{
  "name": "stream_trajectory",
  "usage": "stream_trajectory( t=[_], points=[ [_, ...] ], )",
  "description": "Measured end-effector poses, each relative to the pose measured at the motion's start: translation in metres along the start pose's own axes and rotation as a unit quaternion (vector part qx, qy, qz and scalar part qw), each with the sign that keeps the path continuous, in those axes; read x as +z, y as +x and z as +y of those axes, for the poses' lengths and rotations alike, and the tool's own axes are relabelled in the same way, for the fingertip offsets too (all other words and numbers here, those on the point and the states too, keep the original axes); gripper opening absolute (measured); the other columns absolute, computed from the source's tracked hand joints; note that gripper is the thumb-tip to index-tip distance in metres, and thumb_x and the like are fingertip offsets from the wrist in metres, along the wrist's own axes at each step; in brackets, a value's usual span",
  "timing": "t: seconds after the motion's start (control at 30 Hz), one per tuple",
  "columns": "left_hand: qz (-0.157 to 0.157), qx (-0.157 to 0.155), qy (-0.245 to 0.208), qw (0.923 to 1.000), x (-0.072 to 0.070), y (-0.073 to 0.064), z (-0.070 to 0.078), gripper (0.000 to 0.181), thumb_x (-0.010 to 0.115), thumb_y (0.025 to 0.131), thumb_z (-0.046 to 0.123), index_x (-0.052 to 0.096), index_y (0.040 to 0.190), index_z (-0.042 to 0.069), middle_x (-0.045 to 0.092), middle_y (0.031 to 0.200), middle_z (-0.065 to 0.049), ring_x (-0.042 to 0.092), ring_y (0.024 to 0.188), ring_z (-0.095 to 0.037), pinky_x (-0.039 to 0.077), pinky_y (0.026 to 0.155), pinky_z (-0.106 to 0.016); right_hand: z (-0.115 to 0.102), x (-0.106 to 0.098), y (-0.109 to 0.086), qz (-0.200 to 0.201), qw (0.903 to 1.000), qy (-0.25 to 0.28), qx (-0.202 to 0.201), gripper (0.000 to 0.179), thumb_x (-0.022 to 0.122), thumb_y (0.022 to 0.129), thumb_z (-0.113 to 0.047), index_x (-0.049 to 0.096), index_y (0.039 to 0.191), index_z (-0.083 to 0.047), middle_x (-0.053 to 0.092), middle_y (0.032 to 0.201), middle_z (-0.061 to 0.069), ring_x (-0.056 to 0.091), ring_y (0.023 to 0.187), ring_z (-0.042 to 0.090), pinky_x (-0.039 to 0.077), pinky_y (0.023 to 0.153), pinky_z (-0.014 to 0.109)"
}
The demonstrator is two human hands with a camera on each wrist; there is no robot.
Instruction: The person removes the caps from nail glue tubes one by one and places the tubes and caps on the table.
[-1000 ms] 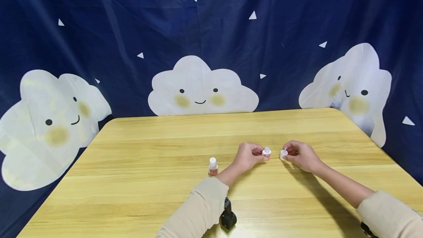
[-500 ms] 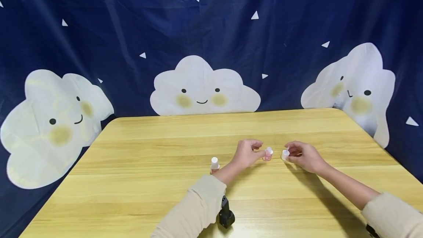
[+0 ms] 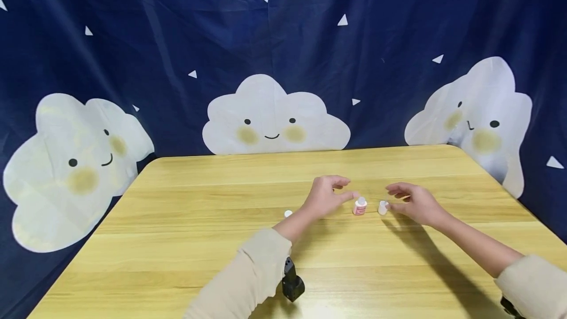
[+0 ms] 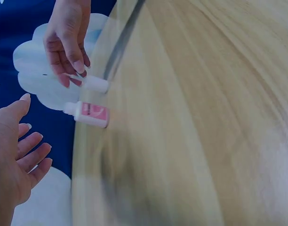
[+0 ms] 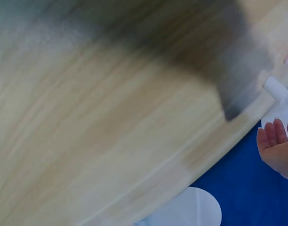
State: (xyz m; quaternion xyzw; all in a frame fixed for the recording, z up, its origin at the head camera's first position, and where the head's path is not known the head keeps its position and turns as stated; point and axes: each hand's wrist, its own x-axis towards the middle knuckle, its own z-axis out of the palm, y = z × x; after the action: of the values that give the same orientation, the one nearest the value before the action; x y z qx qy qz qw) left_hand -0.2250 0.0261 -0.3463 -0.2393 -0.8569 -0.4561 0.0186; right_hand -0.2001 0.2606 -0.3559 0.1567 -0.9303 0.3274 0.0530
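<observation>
A small white bottle (image 3: 360,207) with a pink label and a narrow translucent tip stands upright on the table. My left hand (image 3: 327,195) is just left of it, thumb and fingers spread, holding nothing. To the bottle's right stands a small white cap (image 3: 383,208), apart from it. Beside that cap is my right hand (image 3: 418,204), its thumb and fingers parted; whether a fingertip still touches the cap is hard to tell. The left wrist view shows the labelled bottle (image 4: 92,115) and the cap (image 4: 96,84) between both hands.
The white top of a second bottle (image 3: 288,213) shows behind my left forearm, which hides its body. Black wrist cameras, one of them the left camera (image 3: 292,279), hang under the sleeves. A dark blue curtain (image 3: 283,23) with cloud prints hangs behind the wooden table (image 3: 199,240).
My left hand has let go of the labelled bottle and drawn back leftward. The right hand's fingers have opened from the cap and moved slightly right. The second bottle is now mostly covered.
</observation>
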Motion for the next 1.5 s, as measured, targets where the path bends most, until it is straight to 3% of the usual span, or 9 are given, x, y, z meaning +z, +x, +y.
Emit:
stream_trajectory(
  t=[0.23, 0.4, 0.5, 0.6, 0.7, 0.77, 0.97, 1.33, 1.5],
  points=[
    [0.015, 0.006, 0.010, 0.9998, -0.020, -0.004, 0.008, 0.039, 0.073, 0.080, 0.029, 0.067, 0.111, 0.005, 0.068, 0.113, -0.007, 0.064, 0.106, -0.019, 0.053, 0.087, -0.025, -0.012, -0.012, 0.003, 0.039, 0.9988, -0.007, -0.027, 0.036, 0.071, 0.079, -0.007, 0.061, 0.111, 0.008, 0.065, 0.107, 0.025, 0.059, 0.095, 0.036, 0.052, 0.075, 0.027],
    [0.026, 0.015, 0.004, 0.9995, -0.031, -0.008, 0.006, 0.039, 0.074, 0.079, 0.029, 0.068, 0.109, 0.005, 0.068, 0.112, -0.006, 0.064, 0.105, -0.020, 0.053, 0.086, -0.024, -0.024, -0.014, 0.009, 0.042, 0.9982, 0.010, -0.042, 0.036, 0.070, 0.081, -0.008, 0.061, 0.112, 0.007, 0.065, 0.109, 0.023, 0.060, 0.097, 0.031, 0.053, 0.080, 0.030],
    [0.023, 0.015, 0.004, 0.9996, -0.036, -0.012, 0.003, 0.038, 0.073, 0.080, 0.028, 0.068, 0.110, 0.005, 0.068, 0.113, -0.007, 0.063, 0.105, -0.021, 0.053, 0.087, -0.028, -0.028, -0.012, 0.012, 0.039, 0.9978, 0.024, -0.048, 0.036, 0.070, 0.081, -0.007, 0.061, 0.112, 0.008, 0.065, 0.110, 0.023, 0.060, 0.094, 0.009, 0.053, 0.081, 0.028],
    [0.020, 0.010, 0.002, 0.9997, -0.041, -0.018, -0.002, 0.036, 0.072, 0.081, 0.028, 0.068, 0.110, 0.006, 0.068, 0.114, -0.006, 0.062, 0.107, -0.020, 0.052, 0.089, -0.031, -0.032, -0.010, 0.014, 0.035, 0.9973, 0.039, -0.052, 0.035, 0.068, 0.082, -0.006, 0.060, 0.112, 0.009, 0.064, 0.111, 0.024, 0.050, 0.090, -0.013, 0.053, 0.081, 0.025],
    [0.023, 0.006, 0.001, 0.9997, -0.045, -0.023, -0.009, 0.036, 0.072, 0.081, 0.028, 0.068, 0.110, 0.007, 0.068, 0.113, -0.005, 0.061, 0.108, -0.019, 0.052, 0.090, -0.033, -0.035, -0.008, 0.016, 0.029, 0.9970, 0.049, -0.052, 0.034, 0.068, 0.083, -0.007, 0.060, 0.113, 0.009, 0.064, 0.112, 0.024, 0.044, 0.088, -0.020, 0.053, 0.082, 0.028],
    [0.028, 0.004, -0.004, 0.9996, -0.048, -0.026, -0.013, 0.036, 0.073, 0.081, 0.027, 0.068, 0.110, 0.007, 0.068, 0.113, -0.006, 0.061, 0.110, -0.018, 0.051, 0.091, -0.036, -0.038, -0.007, 0.016, 0.027, 0.9970, 0.052, -0.050, 0.034, 0.067, 0.083, -0.007, 0.060, 0.113, 0.008, 0.064, 0.112, 0.024, 0.050, 0.090, -0.013, 0.053, 0.083, 0.032],
    [0.032, -0.003, -0.011, 0.9994, -0.058, -0.034, -0.023, 0.035, 0.073, 0.081, 0.026, 0.068, 0.109, 0.006, 0.068, 0.112, -0.007, 0.061, 0.109, -0.019, 0.051, 0.090, -0.041, -0.048, 0.003, 0.016, 0.020, 0.9967, 0.061, -0.049, 0.032, 0.067, 0.082, -0.005, 0.061, 0.111, 0.008, 0.064, 0.111, 0.023, 0.060, 0.099, 0.033, 0.052, 0.085, 0.042],
    [0.028, -0.010, -0.019, 0.9994, -0.069, -0.054, -0.042, 0.034, 0.072, 0.082, 0.024, 0.067, 0.109, 0.004, 0.068, 0.113, -0.011, 0.062, 0.107, -0.027, 0.050, 0.090, -0.044, -0.063, 0.020, 0.015, -0.001, 0.9933, 0.104, -0.051, 0.029, 0.067, 0.083, -0.005, 0.062, 0.109, 0.008, 0.065, 0.111, 0.021, 0.058, 0.102, 0.037, 0.052, 0.086, 0.039],
    [0.041, -0.012, -0.015, 0.9990, -0.073, -0.062, -0.050, 0.034, 0.072, 0.081, 0.026, 0.068, 0.108, 0.005, 0.068, 0.112, -0.011, 0.062, 0.106, -0.023, 0.050, 0.090, -0.042, -0.067, 0.026, 0.014, -0.027, 0.9872, 0.154, -0.032, 0.033, 0.065, 0.084, -0.006, 0.059, 0.112, 0.011, 0.061, 0.113, 0.027, 0.061, 0.098, 0.035, 0.057, 0.074, 0.029]
  ],
)
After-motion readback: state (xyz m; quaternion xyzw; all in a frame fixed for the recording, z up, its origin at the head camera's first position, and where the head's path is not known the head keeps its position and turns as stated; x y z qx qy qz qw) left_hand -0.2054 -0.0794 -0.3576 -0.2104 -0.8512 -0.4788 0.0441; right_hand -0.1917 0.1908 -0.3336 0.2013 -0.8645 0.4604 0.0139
